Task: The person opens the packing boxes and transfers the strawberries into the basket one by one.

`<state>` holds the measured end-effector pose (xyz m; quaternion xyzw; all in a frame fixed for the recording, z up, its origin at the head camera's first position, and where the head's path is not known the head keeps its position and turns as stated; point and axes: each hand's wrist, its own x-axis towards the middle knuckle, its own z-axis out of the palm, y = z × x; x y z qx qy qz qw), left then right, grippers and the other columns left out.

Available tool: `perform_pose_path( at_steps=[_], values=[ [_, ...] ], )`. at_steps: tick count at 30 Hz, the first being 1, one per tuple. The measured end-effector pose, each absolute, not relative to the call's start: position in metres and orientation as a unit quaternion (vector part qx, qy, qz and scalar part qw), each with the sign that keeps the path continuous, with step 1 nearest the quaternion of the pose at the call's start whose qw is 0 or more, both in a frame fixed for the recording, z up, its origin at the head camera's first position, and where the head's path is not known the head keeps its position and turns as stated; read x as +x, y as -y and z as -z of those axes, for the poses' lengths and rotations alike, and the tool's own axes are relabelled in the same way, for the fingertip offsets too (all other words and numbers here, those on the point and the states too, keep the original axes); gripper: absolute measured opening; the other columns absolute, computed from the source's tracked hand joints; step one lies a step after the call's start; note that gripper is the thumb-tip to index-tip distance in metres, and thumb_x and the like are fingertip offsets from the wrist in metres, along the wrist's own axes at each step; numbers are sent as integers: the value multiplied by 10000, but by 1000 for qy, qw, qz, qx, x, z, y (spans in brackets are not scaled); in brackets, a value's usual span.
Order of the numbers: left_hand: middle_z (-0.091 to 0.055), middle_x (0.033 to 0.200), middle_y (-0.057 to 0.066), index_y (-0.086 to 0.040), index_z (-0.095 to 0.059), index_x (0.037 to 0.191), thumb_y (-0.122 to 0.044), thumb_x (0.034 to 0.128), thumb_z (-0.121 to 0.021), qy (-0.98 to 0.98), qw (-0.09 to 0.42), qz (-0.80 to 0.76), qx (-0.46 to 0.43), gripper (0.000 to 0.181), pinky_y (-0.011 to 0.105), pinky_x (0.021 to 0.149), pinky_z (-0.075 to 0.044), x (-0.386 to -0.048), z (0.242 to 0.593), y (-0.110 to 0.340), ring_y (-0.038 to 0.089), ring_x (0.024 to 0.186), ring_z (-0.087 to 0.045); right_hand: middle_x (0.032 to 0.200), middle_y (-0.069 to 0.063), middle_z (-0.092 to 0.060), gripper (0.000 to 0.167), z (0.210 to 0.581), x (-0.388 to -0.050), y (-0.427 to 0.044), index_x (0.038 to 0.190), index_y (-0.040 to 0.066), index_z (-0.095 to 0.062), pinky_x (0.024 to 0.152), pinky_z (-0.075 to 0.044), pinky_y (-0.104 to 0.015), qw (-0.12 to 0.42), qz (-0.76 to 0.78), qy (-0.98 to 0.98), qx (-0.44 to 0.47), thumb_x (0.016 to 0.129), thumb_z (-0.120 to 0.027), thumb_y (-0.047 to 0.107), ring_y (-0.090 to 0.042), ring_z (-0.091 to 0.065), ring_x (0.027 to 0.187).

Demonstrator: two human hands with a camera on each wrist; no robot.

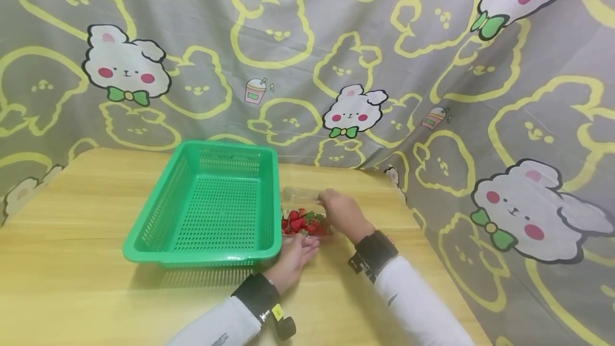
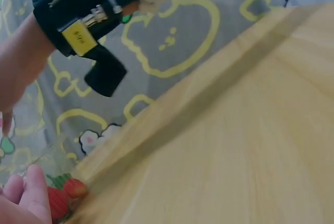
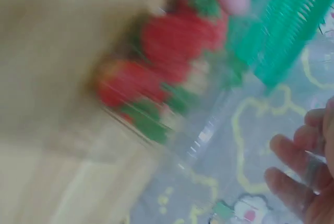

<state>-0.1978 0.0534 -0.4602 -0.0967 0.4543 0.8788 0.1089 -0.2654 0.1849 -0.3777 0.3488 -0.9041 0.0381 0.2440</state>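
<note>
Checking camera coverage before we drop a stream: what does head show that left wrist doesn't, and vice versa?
Head only: the green basket, plus the left wristband and left sleeve.

Left wrist only: the yellow label on the right wrist's gear.

Both: the strawberries, clear container, left hand, right hand (cut off by the frame edge in left wrist), right wristband, wooden tabletop and printed cloth backdrop.
</note>
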Motion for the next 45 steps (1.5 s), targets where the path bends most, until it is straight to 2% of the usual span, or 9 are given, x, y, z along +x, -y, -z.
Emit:
perform_pose_path(
  at_steps=[3, 6, 9, 13, 23, 31, 35, 42, 45],
  values=[
    [-577, 1145, 261, 114, -498, 1075, -47, 1013, -395, -445, 110, -883, -99, 201, 380, 934, -495, -198, 458, -54, 421, 1177, -535, 782, -68, -626, 112, 365, -275, -187, 946, 6, -660, 596, -540, -314, 275, -33, 898, 342, 912, -673, 113, -199, -601, 626],
    [-546, 1206, 299, 128, -498, 1087, -37, 1011, -399, -443, 112, -884, -100, 206, 385, 934, -495, -198, 456, -53, 429, 1198, -517, 896, -139, -684, 197, 356, -283, -187, 1041, -30, -658, 740, -550, -379, 296, -37, 892, 340, 917, -673, 123, -282, -659, 776],
    [-504, 1274, 323, 129, -500, 1088, -40, 1015, -401, -447, 117, -882, -96, 209, 385, 942, -490, -197, 456, -53, 434, 1222, -495, 1029, -190, -687, 256, 351, -289, -186, 1115, -46, -642, 906, -495, -456, 308, -46, 891, 329, 917, -671, 114, -352, -643, 979],
    [-468, 1315, 346, 125, -503, 1093, -67, 1031, -398, -451, 125, -879, -89, 227, 388, 956, -480, -197, 455, -53, 432, 1235, -485, 1123, -193, -663, 279, 347, -293, -184, 1154, -35, -629, 996, -422, -517, 315, -62, 897, 303, 911, -672, 94, -373, -582, 1126],
    [-467, 1316, 348, 130, -505, 1097, -91, 1042, -389, -455, 128, -877, -81, 255, 384, 951, -482, -195, 453, -54, 426, 1232, -491, 1247, -212, -610, 294, 347, -294, -185, 1182, -45, -621, 1040, -387, -484, 321, -81, 903, 274, 921, -648, 87, -364, -543, 1193],
    [-415, 1357, 363, 163, -431, 1259, -198, 1054, -408, -467, 150, -869, -68, 416, 405, 1006, -436, -191, 452, -52, 439, 1270, -442, 1147, -193, -659, 237, 353, -290, -182, 1126, -43, -639, 988, -445, -436, 321, -123, 897, 278, 907, -649, 45, -346, -595, 1114],
    [-436, 1330, 362, 175, -384, 1319, -170, 1034, -456, -487, 158, -857, -56, 453, 420, 997, -444, -184, 452, -47, 453, 1246, -456, 1119, -188, -667, 230, 360, -284, -176, 1113, -43, -638, 936, -484, -423, 302, -152, 901, 273, 901, -645, 46, -340, -618, 1066],
    [-646, 1032, 183, 96, -583, 1150, -82, 952, -579, -629, 189, -748, 96, 266, 359, 825, -548, -146, 431, -25, 302, 955, -641, 1170, -175, -651, 304, 372, -270, -165, 1191, -23, -615, 948, -480, -420, 218, -188, 926, 243, 916, -647, 104, -332, -607, 1089],
    [-681, 982, 79, -6, -657, 1104, -156, 943, -619, -725, 133, -650, 186, 223, 329, 776, -555, -136, 406, -6, 225, 895, -655, 1193, -169, -642, 338, 377, -268, -163, 1208, -19, -607, 957, -474, -419, 192, -200, 930, 241, 904, -671, 114, -325, -597, 1113]
  ],
)
